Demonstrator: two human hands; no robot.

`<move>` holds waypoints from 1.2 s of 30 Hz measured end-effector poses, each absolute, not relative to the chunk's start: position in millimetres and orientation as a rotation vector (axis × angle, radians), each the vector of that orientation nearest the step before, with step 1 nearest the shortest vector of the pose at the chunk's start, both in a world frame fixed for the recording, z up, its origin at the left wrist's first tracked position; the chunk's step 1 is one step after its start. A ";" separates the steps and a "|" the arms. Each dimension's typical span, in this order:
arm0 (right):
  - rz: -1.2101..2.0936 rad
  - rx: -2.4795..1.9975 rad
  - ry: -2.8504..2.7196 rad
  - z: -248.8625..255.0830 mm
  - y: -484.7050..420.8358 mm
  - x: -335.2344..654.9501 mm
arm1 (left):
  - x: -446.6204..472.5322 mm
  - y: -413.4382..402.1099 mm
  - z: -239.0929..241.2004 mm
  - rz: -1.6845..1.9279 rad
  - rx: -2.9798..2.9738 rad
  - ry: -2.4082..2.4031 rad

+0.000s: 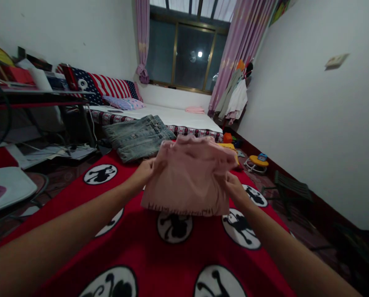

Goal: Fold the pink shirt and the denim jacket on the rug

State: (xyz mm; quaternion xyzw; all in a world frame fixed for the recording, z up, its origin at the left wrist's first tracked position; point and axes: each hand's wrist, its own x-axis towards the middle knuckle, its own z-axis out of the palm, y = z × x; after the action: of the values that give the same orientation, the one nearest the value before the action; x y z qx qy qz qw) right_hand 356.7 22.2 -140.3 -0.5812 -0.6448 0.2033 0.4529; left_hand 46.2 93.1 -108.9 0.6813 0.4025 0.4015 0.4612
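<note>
A pink garment (187, 179) with a ruffled upper edge and dark stitch marks along its lower edge hangs spread between my hands, over the red cloth. My left hand (147, 168) is closed on its left side. On the right side, my right hand (232, 183) grips the fabric, with the fingertips partly hidden by it. Behind and to the left lies a folded denim garment (138, 138). The red cloth (159, 264) with black-and-white round figures covers the surface beneath.
A bed (172, 113) with a white sheet stands under the window. A cluttered desk (32, 97) and a white chair (8, 185) are on the left. To the right are a small yellow stool (259, 161) and a dark folding stool (291, 187). Something yellow (230, 146) lies behind the pink garment.
</note>
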 end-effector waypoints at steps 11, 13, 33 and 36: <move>-0.357 -1.810 -1.927 -152.0 67.7 302.6 | 116.0 130.1 -151.3 0.859 2.730 1.073; -0.341 -1.778 -1.983 -152.9 78.5 299.2 | 129.8 132.7 -155.3 0.722 2.802 1.052; 0.187 -2.151 -1.920 -201.0 119.3 334.5 | 141.7 178.1 -197.6 0.452 2.703 1.413; 0.185 -2.175 -1.936 -198.7 117.9 334.0 | 142.3 174.1 -198.0 0.410 2.679 1.463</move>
State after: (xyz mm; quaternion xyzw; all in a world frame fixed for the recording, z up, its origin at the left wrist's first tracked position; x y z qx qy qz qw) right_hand 334.0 117.9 -198.7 -0.7408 -0.6594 0.0630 0.1117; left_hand 142.3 174.1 -198.0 0.8695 0.4747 0.1330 0.0307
